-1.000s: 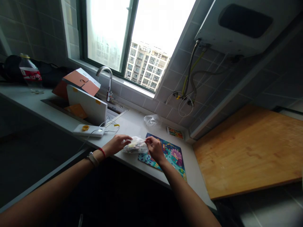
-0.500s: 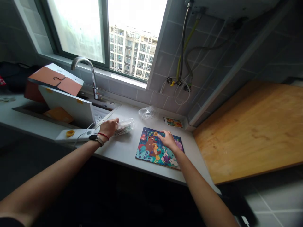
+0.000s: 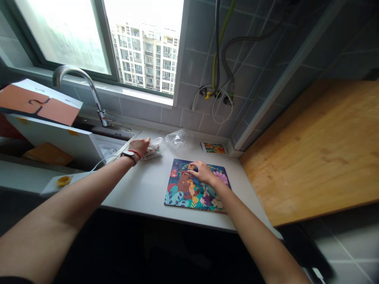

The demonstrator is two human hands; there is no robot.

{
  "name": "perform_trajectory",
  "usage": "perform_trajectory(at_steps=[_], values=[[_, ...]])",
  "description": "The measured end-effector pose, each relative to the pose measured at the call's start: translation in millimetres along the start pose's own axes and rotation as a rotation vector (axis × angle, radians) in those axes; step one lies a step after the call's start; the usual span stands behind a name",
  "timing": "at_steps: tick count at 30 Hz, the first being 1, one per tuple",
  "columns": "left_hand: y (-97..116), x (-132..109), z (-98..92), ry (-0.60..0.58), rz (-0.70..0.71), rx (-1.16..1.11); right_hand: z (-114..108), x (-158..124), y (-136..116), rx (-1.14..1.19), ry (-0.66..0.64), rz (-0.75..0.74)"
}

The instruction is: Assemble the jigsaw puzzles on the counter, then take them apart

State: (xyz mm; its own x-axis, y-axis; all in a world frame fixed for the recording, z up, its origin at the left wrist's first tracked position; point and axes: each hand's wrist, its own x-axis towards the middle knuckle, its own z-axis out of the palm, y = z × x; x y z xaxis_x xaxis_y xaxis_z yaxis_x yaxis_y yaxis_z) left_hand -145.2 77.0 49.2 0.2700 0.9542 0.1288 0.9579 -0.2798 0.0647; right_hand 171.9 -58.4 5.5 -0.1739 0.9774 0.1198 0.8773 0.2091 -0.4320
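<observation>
A colourful jigsaw puzzle board (image 3: 183, 193) lies flat on the grey countertop (image 3: 142, 189). My right hand (image 3: 201, 173) rests on its upper middle, fingers pinched on a small puzzle piece pressed to the board. My left hand (image 3: 141, 146) reaches to the back of the counter and is closed on a clear plastic bag of puzzle pieces (image 3: 154, 150), which lies on the counter. The wrist carries a watch and a red string.
A second crumpled clear bag (image 3: 177, 139) and a small picture card (image 3: 213, 148) lie near the wall. The puzzle box (image 3: 41, 106) leans in the sink under the tap (image 3: 74, 75). A white device with a yellow disc (image 3: 59, 182) sits left; a wooden board (image 3: 319, 150) right.
The hands parted from the bag held between them. My left hand carried the bag back toward the wall; my right hand went onto the puzzle board. The camera tilted downward.
</observation>
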Motion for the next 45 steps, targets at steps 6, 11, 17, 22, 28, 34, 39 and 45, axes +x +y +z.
perform_trajectory(at_steps=[6, 11, 17, 22, 28, 34, 39, 45], values=[[23, -31, -7.8, 0.269, 0.002, -0.027, 32, 7, -10, -0.105, 0.039, -0.093], [60, -74, -0.1, 0.322, 0.606, -0.234, 42, -2, 4, -0.063, 0.072, -0.082], [91, -49, 57.7, 0.031, 0.758, -0.537, 45, -5, -1, -0.079, 0.089, -0.046], [87, -28, 92.4, -0.023, 0.633, -0.611, 38, 8, 1, 0.004, 0.092, -0.042], [74, -31, 91.1, -0.073, 0.639, -0.732, 16, 51, 8, -0.035, -0.047, -0.009], [78, -32, 85.7, 0.019, 0.655, -0.851, 8, 70, -1, -0.091, -0.148, -0.058], [79, -33, 83.9, 0.035, 0.654, -0.983, 3, 62, -12, 0.008, -0.097, -0.041], [85, -30, 89.6, -0.093, 0.395, -1.364, -4, 50, -22, 0.157, -0.059, -0.029]])
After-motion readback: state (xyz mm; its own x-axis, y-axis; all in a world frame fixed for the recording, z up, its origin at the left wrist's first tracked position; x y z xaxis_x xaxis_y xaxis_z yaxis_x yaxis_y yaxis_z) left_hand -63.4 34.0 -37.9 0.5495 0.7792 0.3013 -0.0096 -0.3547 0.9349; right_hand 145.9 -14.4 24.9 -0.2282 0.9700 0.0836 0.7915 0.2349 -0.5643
